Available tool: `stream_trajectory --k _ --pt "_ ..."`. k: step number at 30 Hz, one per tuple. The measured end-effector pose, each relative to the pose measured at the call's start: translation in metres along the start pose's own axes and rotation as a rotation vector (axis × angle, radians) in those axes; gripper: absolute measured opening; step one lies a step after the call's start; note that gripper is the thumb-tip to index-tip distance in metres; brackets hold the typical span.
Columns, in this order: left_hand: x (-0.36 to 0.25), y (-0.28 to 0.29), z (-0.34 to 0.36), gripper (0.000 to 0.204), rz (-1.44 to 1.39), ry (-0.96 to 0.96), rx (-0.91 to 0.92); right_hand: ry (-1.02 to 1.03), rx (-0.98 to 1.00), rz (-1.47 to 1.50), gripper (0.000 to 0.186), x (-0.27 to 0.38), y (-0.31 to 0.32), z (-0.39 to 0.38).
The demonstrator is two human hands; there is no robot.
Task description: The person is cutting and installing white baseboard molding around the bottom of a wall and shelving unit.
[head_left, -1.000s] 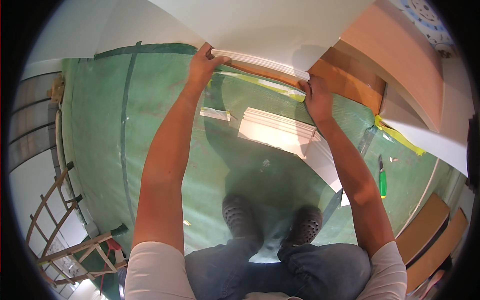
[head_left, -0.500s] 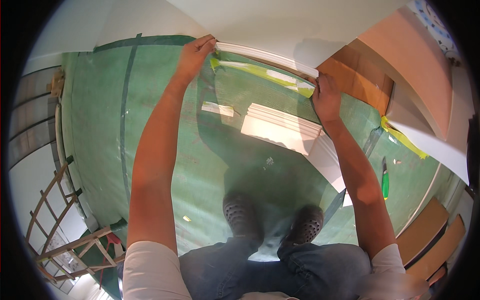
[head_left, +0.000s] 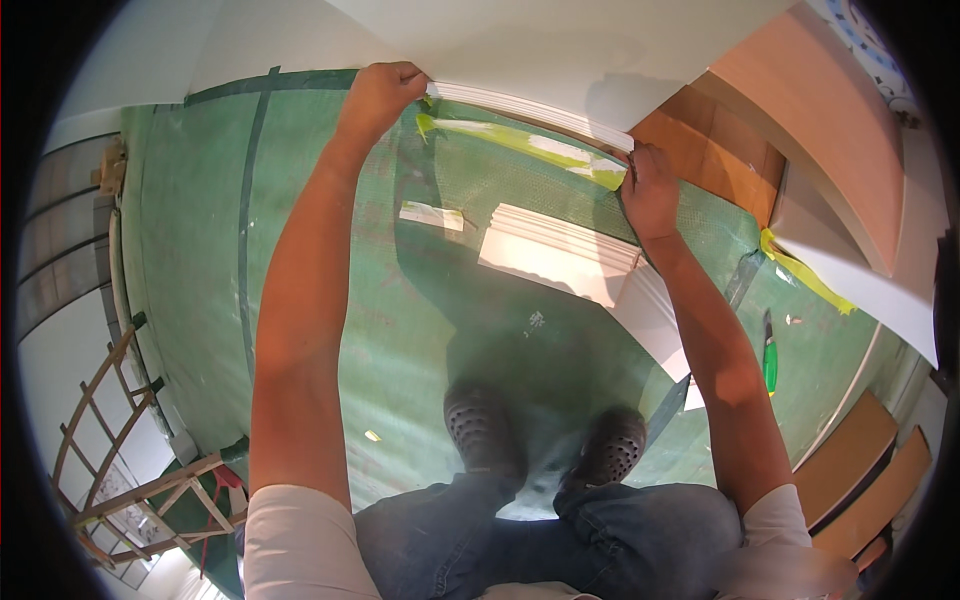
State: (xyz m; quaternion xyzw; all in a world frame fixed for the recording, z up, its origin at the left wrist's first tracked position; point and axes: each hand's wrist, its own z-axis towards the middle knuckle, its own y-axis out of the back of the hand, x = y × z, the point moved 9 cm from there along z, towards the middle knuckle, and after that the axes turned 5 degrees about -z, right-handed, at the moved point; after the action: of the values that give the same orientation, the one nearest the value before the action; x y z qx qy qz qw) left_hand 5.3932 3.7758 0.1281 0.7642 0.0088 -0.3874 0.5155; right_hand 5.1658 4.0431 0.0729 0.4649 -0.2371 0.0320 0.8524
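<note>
My left hand (head_left: 385, 95) is closed at the left end of a white ribbed moulding strip (head_left: 525, 110), which lies along the foot of a white panel (head_left: 520, 35). My right hand (head_left: 650, 190) grips the strip’s right end, its fingers curled and partly hidden. Just below runs yellow-green tape (head_left: 560, 152) with white patches. Nearer me on the green floor covering (head_left: 190, 250) lie white grooved moulding pieces (head_left: 555, 255) and a small pale offcut (head_left: 430, 215). A green-handled utility knife (head_left: 770, 360) rests right of my right forearm.
An orange-brown board (head_left: 700, 140) and a curved pale board (head_left: 820, 120) stand at upper right, beside loose yellow tape (head_left: 805, 275). Tan boards (head_left: 855, 440) lie at lower right. A wooden lattice frame (head_left: 100, 400) is at lower left. My shoes (head_left: 480, 430) are below.
My left hand has moved left and farther away, and its fingers have curled in more. The strip’s right end and my right hand have shifted slightly right; more of the tape shows beneath.
</note>
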Motion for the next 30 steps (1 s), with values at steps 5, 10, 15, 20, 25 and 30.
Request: stream_trajectory --k 5,10,15,20,25,30 --pt "0.009 0.003 -0.009 0.040 -0.007 -0.070 -0.024 -0.011 0.014 0.005 0.023 0.002 -0.001 0.001" --pt "0.015 -0.003 -0.016 0.041 -0.251 0.025 -0.007 0.001 -0.019 -0.008 0.016 0.002 0.003 0.002" --pt "0.020 -0.015 -0.033 0.045 -0.306 0.021 -0.124 -0.012 -0.013 -0.016 0.016 0.004 0.002 0.002" --pt "0.017 -0.021 -0.048 0.049 -0.342 0.082 -0.320 -0.010 -0.031 -0.034 0.018 0.008 0.004 0.004" --pt "0.013 -0.024 -0.049 0.052 -0.336 0.161 -0.316 -0.022 0.010 -0.055 0.020 0.004 0.002 0.002" --pt "0.020 -0.020 -0.040 0.055 -0.478 0.085 -0.346 0.018 -0.007 -0.058 0.021 0.003 -0.001 0.001"
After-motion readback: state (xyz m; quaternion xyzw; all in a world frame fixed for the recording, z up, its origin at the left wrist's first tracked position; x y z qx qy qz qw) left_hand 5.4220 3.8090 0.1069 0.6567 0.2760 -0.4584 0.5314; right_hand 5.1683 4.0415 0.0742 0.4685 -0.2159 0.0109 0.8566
